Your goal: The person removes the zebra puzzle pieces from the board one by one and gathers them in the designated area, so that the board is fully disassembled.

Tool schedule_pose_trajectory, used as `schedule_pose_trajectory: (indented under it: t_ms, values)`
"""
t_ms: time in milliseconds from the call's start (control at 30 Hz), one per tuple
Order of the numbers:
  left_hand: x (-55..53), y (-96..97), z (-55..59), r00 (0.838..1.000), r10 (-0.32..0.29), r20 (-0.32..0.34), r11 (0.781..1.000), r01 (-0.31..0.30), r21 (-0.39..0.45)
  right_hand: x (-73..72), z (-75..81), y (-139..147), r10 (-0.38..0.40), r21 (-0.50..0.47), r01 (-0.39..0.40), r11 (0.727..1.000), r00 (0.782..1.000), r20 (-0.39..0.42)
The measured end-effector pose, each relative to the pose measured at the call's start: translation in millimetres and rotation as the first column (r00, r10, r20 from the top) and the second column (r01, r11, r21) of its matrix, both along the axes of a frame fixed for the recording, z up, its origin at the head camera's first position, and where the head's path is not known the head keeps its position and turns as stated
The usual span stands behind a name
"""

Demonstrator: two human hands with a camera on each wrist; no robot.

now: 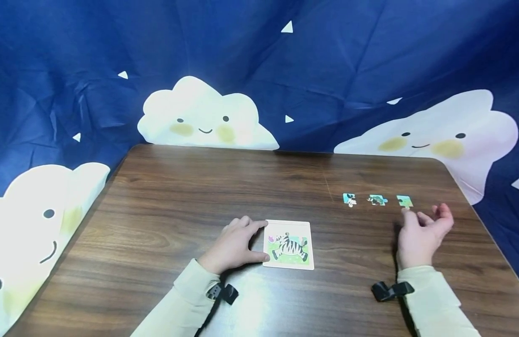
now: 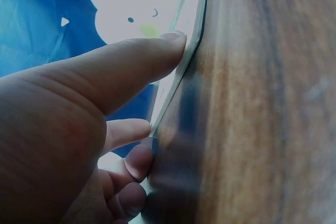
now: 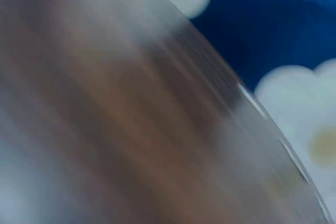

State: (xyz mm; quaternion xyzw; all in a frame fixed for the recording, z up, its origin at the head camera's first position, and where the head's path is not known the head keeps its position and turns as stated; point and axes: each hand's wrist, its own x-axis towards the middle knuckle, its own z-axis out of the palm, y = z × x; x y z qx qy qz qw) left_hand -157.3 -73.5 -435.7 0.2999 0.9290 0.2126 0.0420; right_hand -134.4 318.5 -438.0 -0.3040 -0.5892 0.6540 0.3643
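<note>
A square, pale-framed puzzle board [image 1: 289,226] with a zebra picture lies flat near the middle of the table. My left hand [image 1: 236,245] rests at its left side, thumb on the lower corner and forefinger at the upper one. The left wrist view shows the thumb [image 2: 142,66] touching the board's edge [image 2: 190,51], other fingers bent below. To the right, my right hand [image 1: 421,238] hovers with loosely bent fingers and nothing visible in them. Just beyond its thumb is a green-and-blue puzzle piece [image 1: 405,201]. The right wrist view is blurred and shows no hand.
Two more puzzle pieces lie in a row left of the green one: a blue-green piece [image 1: 377,200] and a blue-and-white piece [image 1: 349,199]. The brown wooden table [image 1: 158,201] ends at a blue curtain [image 1: 310,75] printed with white clouds.
</note>
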Motion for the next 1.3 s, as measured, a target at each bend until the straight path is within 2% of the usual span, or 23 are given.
schedule_pose_trajectory:
  t_ms: [133,233,333,400,433,500,600,700,767,833,933,1167,1233,1300]
  values:
    - [0.1,-0.3,0.4,1.000,-0.003,0.002,1.000,0.003,0.003,8.4,-0.4,-33.7,0.091,0.039,-0.092,0.995,0.995,0.028]
    - [0.1,-0.3,0.7,1.000,-0.002,0.000,1.000,0.002,0.002,14.0,-2.2,-57.8,0.193,0.074,-0.195,0.978,0.981,0.029]
    - [-0.1,-0.4,0.6,1.000,-0.001,-0.001,1.000,0.001,0.002,18.5,-3.7,-81.6,0.293,0.144,-0.300,0.943,0.954,0.066]
    - [-0.2,-0.8,0.2,1.000,-0.001,-0.004,1.000,0.001,0.003,21.3,-4.4,-97.0,0.356,0.197,-0.375,0.906,0.926,0.125]
    - [-0.2,-1.1,-0.1,1.000,-0.001,-0.006,1.000,0.001,0.003,22.6,-5.0,-103.7,0.391,0.225,-0.417,0.881,0.908,0.149]
    - [-0.4,-1.5,-0.7,1.000,-0.001,-0.010,1.000,0.001,0.003,25.2,-6.1,-116.1,0.451,0.295,-0.504,0.812,0.862,0.232]
    - [-0.5,-1.9,-1.6,1.000,-0.003,-0.014,1.000,0.003,0.000,28.1,-9.2,-131.3,0.526,0.399,-0.616,0.679,0.788,0.320]
    - [-0.9,-1.7,-2.2,1.000,-0.005,-0.014,1.000,0.006,0.002,29.0,-10.9,-142.6,0.573,0.475,-0.683,0.555,0.728,0.377]
    - [-1.0,-1.6,-2.2,1.000,-0.007,-0.016,1.000,0.007,0.000,29.1,-11.3,-148.2,0.592,0.493,-0.713,0.498,0.695,0.407]
    - [-1.2,-1.4,-1.9,1.000,-0.009,-0.016,1.000,0.009,0.000,29.0,-11.5,-152.8,0.603,0.505,-0.734,0.453,0.670,0.433]
    - [-1.4,-1.4,-1.7,1.000,-0.009,-0.012,1.000,0.009,-0.001,27.6,-12.5,-158.8,0.613,0.532,-0.747,0.398,0.648,0.452]
    - [-1.5,-1.6,-0.4,1.000,-0.008,-0.016,1.000,0.008,-0.006,21.5,-15.1,-169.2,0.567,0.623,-0.742,0.246,0.632,0.528]
    - [-1.7,-1.9,-0.6,1.000,-0.008,-0.021,1.000,0.008,-0.007,20.8,-15.3,-171.1,0.544,0.632,-0.746,0.210,0.626,0.558]
    - [-1.8,-2.3,-0.6,1.000,-0.007,-0.023,1.000,0.007,-0.009,20.4,-14.9,-172.9,0.533,0.639,-0.747,0.186,0.623,0.573]
